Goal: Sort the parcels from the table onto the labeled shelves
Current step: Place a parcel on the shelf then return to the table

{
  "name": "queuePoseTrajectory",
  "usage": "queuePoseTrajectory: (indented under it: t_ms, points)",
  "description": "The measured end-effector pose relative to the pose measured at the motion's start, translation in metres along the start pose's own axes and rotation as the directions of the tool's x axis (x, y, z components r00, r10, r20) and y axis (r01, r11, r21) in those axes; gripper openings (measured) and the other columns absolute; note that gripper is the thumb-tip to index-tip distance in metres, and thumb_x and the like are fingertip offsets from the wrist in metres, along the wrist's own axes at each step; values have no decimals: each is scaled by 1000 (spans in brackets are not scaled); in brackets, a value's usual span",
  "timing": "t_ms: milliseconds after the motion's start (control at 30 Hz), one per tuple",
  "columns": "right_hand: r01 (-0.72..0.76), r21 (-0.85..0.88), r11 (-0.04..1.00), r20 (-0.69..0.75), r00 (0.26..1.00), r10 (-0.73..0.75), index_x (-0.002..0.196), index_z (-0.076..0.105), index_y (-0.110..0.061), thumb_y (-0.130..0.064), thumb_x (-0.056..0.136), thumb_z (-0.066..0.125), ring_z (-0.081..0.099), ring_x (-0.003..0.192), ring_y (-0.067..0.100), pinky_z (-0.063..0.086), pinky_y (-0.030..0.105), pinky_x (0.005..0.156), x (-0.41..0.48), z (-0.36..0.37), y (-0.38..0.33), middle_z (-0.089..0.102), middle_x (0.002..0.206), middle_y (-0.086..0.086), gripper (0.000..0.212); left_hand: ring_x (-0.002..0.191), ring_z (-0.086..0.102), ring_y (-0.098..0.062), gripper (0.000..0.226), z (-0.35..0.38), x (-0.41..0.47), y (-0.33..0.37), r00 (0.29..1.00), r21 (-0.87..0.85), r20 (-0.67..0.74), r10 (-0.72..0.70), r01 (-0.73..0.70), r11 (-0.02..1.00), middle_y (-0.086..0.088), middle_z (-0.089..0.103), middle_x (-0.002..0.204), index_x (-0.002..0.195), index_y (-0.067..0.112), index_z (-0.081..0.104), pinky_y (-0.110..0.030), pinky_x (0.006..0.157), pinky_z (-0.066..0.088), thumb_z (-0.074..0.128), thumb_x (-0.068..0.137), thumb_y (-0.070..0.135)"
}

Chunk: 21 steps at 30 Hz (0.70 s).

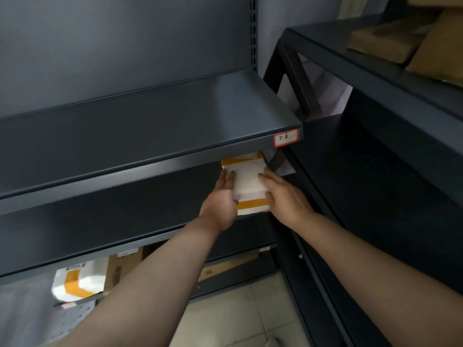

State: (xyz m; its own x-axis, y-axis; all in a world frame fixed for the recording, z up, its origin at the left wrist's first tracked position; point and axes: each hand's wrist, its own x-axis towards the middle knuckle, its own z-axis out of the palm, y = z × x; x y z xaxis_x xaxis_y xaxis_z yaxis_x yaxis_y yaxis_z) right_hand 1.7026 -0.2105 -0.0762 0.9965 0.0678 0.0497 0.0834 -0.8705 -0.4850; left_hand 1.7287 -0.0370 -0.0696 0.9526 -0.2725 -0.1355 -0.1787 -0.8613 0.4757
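The parcel's (248, 181) far end is hidden under the top shelf (150, 121), whose red-edged label (286, 138) is hard to read. The parcel is at the right end of the middle shelf (100, 221), with the left hand (221, 199) and right hand (286, 199) clasping its sides. The bottom shelf (238, 278) holds a second parcel (77, 281) and cardboard boxes (122, 266), partly behind a forearm. The wrap is soft and white with yellow tape, and the shelves are smooth dark metal.

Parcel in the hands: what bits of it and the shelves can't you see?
All head view.
White and yellow parcel: far end hidden under the labelled shelf.
Its side edges: covered by the left hand and right hand.
Shelf tag: writing too small to read surely.
Brown parcels, top right: cut off by picture edge.
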Motion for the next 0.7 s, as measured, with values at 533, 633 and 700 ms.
queuePoseTrajectory:
  t_ms: [533, 633, 700]
  points:
    - [-361, -296, 885, 71, 915, 397, 141, 44, -21, -30, 98, 48, 20, 146, 24, 24, 42, 116, -175, 23, -53, 39, 150, 3, 44, 131, 46, -24, 47, -5, -101, -7, 880, 210, 451, 148, -266, 941, -6, 46, 145, 143, 20, 45, -35, 107, 41, 55, 98, 26]
    - [-475, -345, 810, 23, 858, 513, 136, 49, -20, -33, 99, 45, 35, 137, 24, 35, 40, 108, -233, 34, -73, 47, 141, 5, 40, 128, 49, -24, 46, 6, -133, 2, 811, 213, 529, 251, -413, 885, -5, 49, 142, 142, 22, 47, -37, 105, 43, 57, 96, 25]
    - [-557, -352, 752, 1, 804, 595, 135, 49, -20, -34, 99, 44, 44, 127, 24, 38, 38, 101, -277, 41, -86, 50, 135, 6, 39, 128, 50, -23, 46, 16, -161, 12, 746, 197, 582, 324, -516, 833, -5, 49, 142, 141, 22, 48, -35, 104, 44, 57, 97, 25]
